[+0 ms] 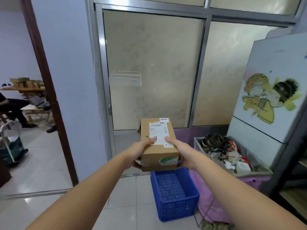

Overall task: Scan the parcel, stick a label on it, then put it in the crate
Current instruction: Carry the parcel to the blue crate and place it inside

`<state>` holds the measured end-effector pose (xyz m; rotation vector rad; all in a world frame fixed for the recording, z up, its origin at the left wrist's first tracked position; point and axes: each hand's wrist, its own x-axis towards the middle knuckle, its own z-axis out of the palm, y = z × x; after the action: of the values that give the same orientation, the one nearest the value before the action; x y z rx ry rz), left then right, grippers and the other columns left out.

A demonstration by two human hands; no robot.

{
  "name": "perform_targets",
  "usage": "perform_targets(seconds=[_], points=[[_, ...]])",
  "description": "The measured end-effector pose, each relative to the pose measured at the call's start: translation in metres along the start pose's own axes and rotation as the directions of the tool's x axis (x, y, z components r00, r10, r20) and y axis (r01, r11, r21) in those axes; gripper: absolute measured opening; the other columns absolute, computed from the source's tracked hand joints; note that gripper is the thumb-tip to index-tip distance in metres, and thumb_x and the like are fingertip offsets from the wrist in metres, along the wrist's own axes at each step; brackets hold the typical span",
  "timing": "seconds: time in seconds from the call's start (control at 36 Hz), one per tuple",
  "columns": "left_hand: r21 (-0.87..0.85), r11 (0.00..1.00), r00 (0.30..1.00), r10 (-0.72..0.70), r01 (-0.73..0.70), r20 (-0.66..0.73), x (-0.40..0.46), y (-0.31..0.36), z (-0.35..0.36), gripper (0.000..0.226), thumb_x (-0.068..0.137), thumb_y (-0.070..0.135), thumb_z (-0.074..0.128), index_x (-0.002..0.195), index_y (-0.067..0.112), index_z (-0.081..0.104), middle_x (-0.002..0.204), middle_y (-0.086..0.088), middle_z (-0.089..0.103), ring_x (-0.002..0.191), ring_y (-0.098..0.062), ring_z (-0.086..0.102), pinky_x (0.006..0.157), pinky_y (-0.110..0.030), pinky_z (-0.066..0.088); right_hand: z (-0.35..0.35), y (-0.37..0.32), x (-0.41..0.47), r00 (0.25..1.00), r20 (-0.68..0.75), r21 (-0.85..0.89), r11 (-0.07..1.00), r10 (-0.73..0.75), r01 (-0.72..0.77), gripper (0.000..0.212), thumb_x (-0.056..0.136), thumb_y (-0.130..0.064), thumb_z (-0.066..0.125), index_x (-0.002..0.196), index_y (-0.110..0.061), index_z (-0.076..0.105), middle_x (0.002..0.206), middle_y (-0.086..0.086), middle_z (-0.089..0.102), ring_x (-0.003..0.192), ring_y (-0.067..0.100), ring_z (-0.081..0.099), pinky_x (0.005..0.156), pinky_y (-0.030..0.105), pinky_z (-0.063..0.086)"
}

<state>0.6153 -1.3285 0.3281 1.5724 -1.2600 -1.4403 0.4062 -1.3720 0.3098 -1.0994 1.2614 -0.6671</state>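
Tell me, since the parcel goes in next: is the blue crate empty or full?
Empty as far as it shows: the blue crate shows bare mesh floor; the parcel hides its far end.

- both arms stretched forward, roughly level, converging toward centre
- left hand [138, 151] clamped on parcel [157, 143] from its left side, thumb on top, fingers underneath
- right hand [180, 151] mirrors it on the right side, thumb on top
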Motion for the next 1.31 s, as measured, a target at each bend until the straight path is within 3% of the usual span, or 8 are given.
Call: perform_targets(seconds=[0.31,0.53,0.64,0.78,0.89,1.08,1.17,1.31], points=[[-0.006,1.0,1.0,-0.028,0.028,-0.003,0.157,0.015,-0.066,0.054,0.09,0.069,0.06,0.126,0.029,0.064,0.117,-0.01,0.074,0.109,-0.029,0.069,0.09,-0.049,0.06,0.006,-0.051,0.155,1.0,0.019,-0.011,1.0,0.016,-0.016,0.059,0.083,-0.065,0.07,0.129,-0.028,0.06,0.125,0.011,0.07,0.116,0.034,0.065,0.101,0.055,0.053],[0.055,0.998,0.997,-0.027,0.023,0.074,0.282,0.052,-0.108,0.055,0.087,0.073,0.061,0.124,0.031,0.066,0.118,-0.009,0.075,0.11,-0.029,0.07,0.096,-0.053,0.059,-0.002,-0.094,0.256,0.998,-0.055,0.039,0.999,0.027,-0.025,0.05,0.084,-0.066,0.068,0.119,-0.03,0.065,0.119,0.013,0.074,0.112,0.035,0.068,0.1,0.055,0.054],[0.083,0.996,0.992,-0.05,0.041,0.117,0.343,0.062,-0.107,0.058,0.084,0.075,0.062,0.123,0.032,0.068,0.116,-0.008,0.076,0.108,-0.029,0.071,0.092,-0.052,0.061,-0.021,-0.103,0.3,0.994,-0.092,0.081,0.995,0.061,-0.054,0.05,0.087,-0.063,0.067,0.123,-0.03,0.063,0.12,0.012,0.072,0.112,0.034,0.066,0.096,0.053,0.055],[0.114,0.992,0.983,-0.071,0.052,0.168,0.422,0.072,-0.098,0.062,0.083,0.077,0.062,0.125,0.031,0.067,0.114,-0.007,0.078,0.106,-0.028,0.073,0.079,-0.043,0.064,-0.052,-0.106,0.361,0.983,-0.152,0.118,0.99,0.1,-0.082,0.046,0.085,-0.064,0.069,0.115,-0.029,0.067,0.116,0.011,0.075,0.111,0.034,0.068,0.102,0.057,0.052],[0.131,0.989,0.977,-0.09,0.065,0.195,0.491,0.08,-0.088,0.066,0.081,0.078,0.063,0.127,0.031,0.067,0.114,-0.006,0.078,0.106,-0.028,0.074,0.08,-0.044,0.064,-0.081,-0.107,0.416,0.974,-0.186,0.147,0.984,0.128,-0.101,0.052,0.082,-0.065,0.071,0.119,-0.028,0.067,0.115,0.01,0.077,0.11,0.034,0.068,0.1,0.058,0.053],[0.143,0.986,0.972,-0.109,0.08,0.208,0.602,0.102,-0.069,0.063,0.088,0.079,0.054,0.126,0.031,0.067,0.11,-0.004,0.079,0.1,-0.026,0.075,0.074,-0.039,0.062,-0.134,-0.118,0.511,0.966,-0.216,0.198,0.975,0.143,-0.1,0.046,0.088,-0.058,0.07,0.119,-0.024,0.069,0.11,0.009,0.079,0.106,0.032,0.071,0.089,0.05,0.058],[0.124,0.987,0.969,-0.129,0.104,0.213,0.643,0.107,-0.064,0.065,0.089,0.082,0.049,0.124,0.031,0.07,0.105,-0.005,0.082,0.096,-0.027,0.078,0.072,-0.038,0.063,-0.153,-0.122,0.547,0.964,-0.222,0.195,0.975,0.148,-0.105,0.048,0.088,-0.059,0.069,0.121,-0.024,0.07,0.108,0.008,0.081,0.107,0.031,0.072,0.094,0.051,0.057],[0.133,0.984,0.957,-0.146,0.116,0.251,0.716,0.114,-0.063,0.065,0.087,0.083,0.05,0.121,0.032,0.072,0.102,-0.004,0.083,0.097,-0.028,0.079,0.083,-0.044,0.065,-0.178,-0.126,0.607,0.959,-0.223,0.148,0.979,0.174,-0.143,0.057,0.083,-0.067,0.067,0.127,-0.031,0.068,0.113,0.005,0.08,0.11,0.031,0.072,0.098,0.056,0.057]])
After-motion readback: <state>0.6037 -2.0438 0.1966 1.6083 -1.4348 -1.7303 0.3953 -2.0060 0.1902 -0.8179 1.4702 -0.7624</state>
